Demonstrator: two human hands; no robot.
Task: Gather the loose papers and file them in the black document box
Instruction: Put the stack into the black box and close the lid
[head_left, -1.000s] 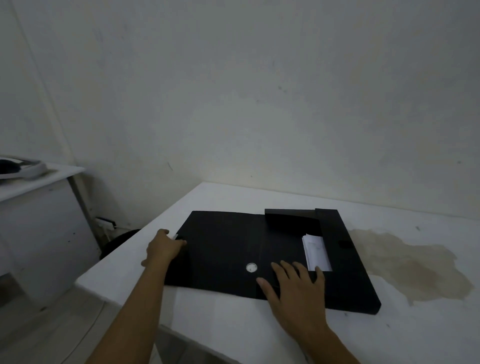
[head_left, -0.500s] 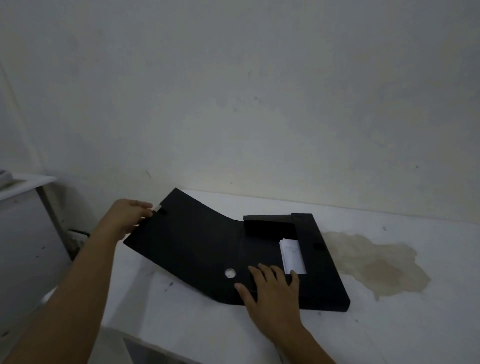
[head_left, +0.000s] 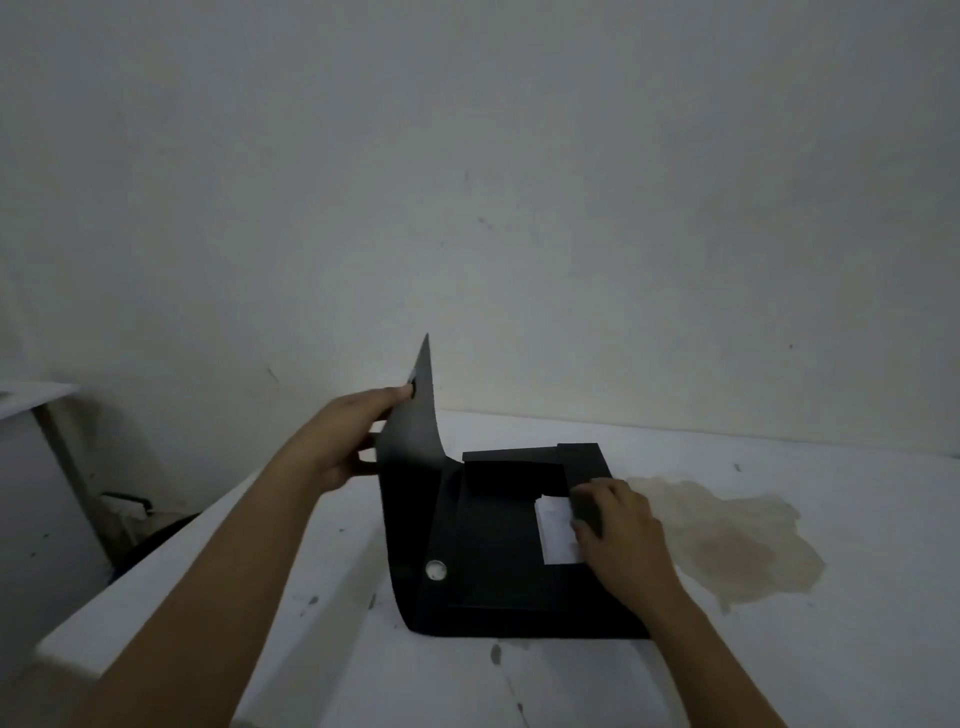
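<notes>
1. Your black document box (head_left: 498, 545) lies on the white bench (head_left: 779, 649), close to the wall (head_left: 519, 182).
2. Your left hand (head_left: 343, 447) is pinched shut on the top edge of the box's big cover flap (head_left: 413, 447).
3. Half a second ago that flap only leaned up a little on the left. Now it stands almost straight up, and its corner pokes up in front of the wall.
4. Your right hand (head_left: 618, 525) was pressing flat on the near part of the box. Now it sits farther back and to the right, with its fingers curled over the small side flap (head_left: 587, 512).
5. The white papers (head_left: 558, 532) are inside the box. You can see a strip of them just left of your right hand, touching it.
6. A round silver hole (head_left: 435, 570) shows low on the box's spine.
7. A big brown stain (head_left: 727, 540) is on the bench just right of the box.
</notes>
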